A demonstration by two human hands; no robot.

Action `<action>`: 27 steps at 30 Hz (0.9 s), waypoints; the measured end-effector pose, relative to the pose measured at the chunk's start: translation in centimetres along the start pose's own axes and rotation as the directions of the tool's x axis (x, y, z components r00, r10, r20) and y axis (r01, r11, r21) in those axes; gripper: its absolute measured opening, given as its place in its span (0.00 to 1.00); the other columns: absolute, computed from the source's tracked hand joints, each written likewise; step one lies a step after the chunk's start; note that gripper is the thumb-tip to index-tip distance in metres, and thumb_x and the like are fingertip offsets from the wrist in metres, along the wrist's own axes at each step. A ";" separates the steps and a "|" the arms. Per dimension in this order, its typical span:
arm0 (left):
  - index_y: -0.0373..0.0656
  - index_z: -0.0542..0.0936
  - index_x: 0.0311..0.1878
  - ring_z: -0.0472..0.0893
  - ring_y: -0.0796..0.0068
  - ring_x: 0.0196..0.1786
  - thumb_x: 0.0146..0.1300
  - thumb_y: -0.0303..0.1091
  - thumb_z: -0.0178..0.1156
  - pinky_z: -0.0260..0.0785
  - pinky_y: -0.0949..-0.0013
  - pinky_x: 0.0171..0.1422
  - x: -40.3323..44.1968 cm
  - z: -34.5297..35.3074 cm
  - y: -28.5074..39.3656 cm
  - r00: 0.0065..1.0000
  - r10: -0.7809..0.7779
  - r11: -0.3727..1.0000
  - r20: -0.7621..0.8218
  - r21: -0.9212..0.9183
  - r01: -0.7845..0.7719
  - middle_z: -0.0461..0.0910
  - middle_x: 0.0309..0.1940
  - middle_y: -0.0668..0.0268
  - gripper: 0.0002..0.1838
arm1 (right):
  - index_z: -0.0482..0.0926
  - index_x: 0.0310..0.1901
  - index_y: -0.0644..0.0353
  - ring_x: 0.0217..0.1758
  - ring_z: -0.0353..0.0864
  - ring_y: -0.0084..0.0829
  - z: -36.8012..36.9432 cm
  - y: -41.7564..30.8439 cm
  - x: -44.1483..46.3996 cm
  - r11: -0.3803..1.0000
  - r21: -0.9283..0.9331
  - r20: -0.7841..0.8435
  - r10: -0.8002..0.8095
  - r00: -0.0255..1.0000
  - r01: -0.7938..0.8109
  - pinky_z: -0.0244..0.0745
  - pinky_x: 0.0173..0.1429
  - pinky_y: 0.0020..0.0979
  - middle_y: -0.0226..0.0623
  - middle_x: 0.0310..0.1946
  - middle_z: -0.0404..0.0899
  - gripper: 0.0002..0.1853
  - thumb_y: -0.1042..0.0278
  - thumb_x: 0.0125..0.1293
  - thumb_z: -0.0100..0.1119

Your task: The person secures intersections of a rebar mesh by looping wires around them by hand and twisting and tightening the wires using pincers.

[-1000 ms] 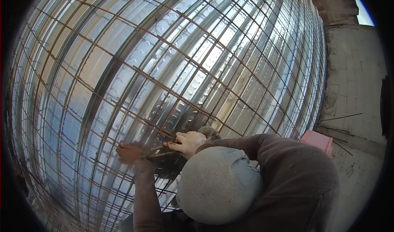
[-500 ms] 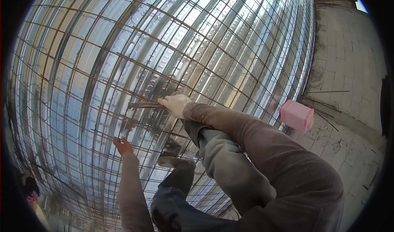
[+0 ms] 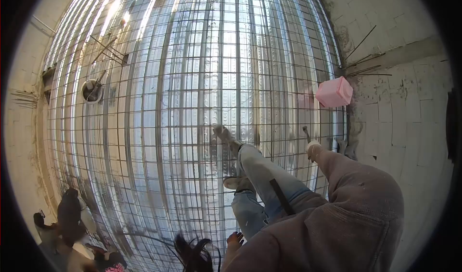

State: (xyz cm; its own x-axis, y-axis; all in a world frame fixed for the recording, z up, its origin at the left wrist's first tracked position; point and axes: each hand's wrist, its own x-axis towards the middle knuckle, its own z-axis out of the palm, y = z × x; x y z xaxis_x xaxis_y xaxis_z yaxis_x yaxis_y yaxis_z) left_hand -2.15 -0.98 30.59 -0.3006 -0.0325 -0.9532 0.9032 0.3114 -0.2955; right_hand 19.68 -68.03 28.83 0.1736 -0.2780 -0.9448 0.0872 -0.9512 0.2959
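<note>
My right hand [image 3: 313, 149], arm stretched out to the right, is closed around a pair of pincers [image 3: 306, 133] whose dark head points away from me above the mesh. Low in the view, close to my body, my left hand [image 3: 234, 239] has its fingers apart, with nothing seen in them. Both shoes [image 3: 237, 183] are on the rebar mesh [image 3: 198, 90], a grid of thin bars over shiny ribbed metal decking [image 3: 228, 103]. A dark flat strip [image 3: 281, 197] lies across my thigh; what it is I cannot tell.
A pink plastic container [image 3: 334, 93] stands at the decking's right edge, near loose bars [image 3: 365, 70] and a block wall [image 3: 394, 113]. Far left is a bucket [image 3: 91, 91] with things in it. Another person [image 3: 72, 219] is at lower left. Dark strands [image 3: 192, 253] show at the bottom.
My right hand has lifted from the mesh in front of me and swung out right with the pincers. My left hand has drawn back toward my body. The view has turned and widened.
</note>
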 end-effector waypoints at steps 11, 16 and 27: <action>0.43 0.77 0.65 0.87 0.58 0.56 0.76 0.42 0.52 0.80 0.57 0.52 -9.5 -0.5 8.4 0.838 0.543 0.819 -0.054 0.253 -0.515 0.86 0.55 0.57 0.20 | 0.85 0.48 0.62 0.41 0.89 0.40 5.2 -2.4 -18.5 -0.189 0.888 0.425 -0.006 0.905 -0.419 0.85 0.42 0.45 0.45 0.39 0.88 0.14 0.60 0.68 0.67; 0.44 0.78 0.65 0.87 0.57 0.57 0.74 0.43 0.54 0.79 0.56 0.54 -13.1 9.4 13.2 0.816 0.577 0.713 0.012 0.479 -0.512 0.86 0.55 0.56 0.21 | 0.84 0.50 0.66 0.33 0.90 0.43 -1.3 0.6 -18.6 0.181 0.981 0.086 -0.109 0.990 -0.065 0.87 0.38 0.44 0.49 0.35 0.88 0.14 0.75 0.62 0.66; 0.44 0.79 0.64 0.85 0.56 0.59 0.71 0.45 0.58 0.78 0.56 0.58 -22.0 26.3 25.3 0.729 0.681 0.572 0.077 0.566 -0.594 0.86 0.56 0.55 0.23 | 0.82 0.56 0.63 0.33 0.87 0.32 -17.0 10.5 -15.5 -0.234 0.935 -0.242 0.130 0.962 0.267 0.82 0.33 0.37 0.43 0.34 0.85 0.17 0.76 0.65 0.62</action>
State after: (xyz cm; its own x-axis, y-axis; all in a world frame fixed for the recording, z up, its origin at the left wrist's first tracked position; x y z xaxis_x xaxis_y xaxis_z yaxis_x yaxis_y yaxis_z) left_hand 35.37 -17.39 42.39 0.4193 0.1154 -0.9005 0.8685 -0.3398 0.3609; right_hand 34.58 -71.42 49.01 0.4156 -0.3582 -0.8360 -0.8913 0.0229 -0.4529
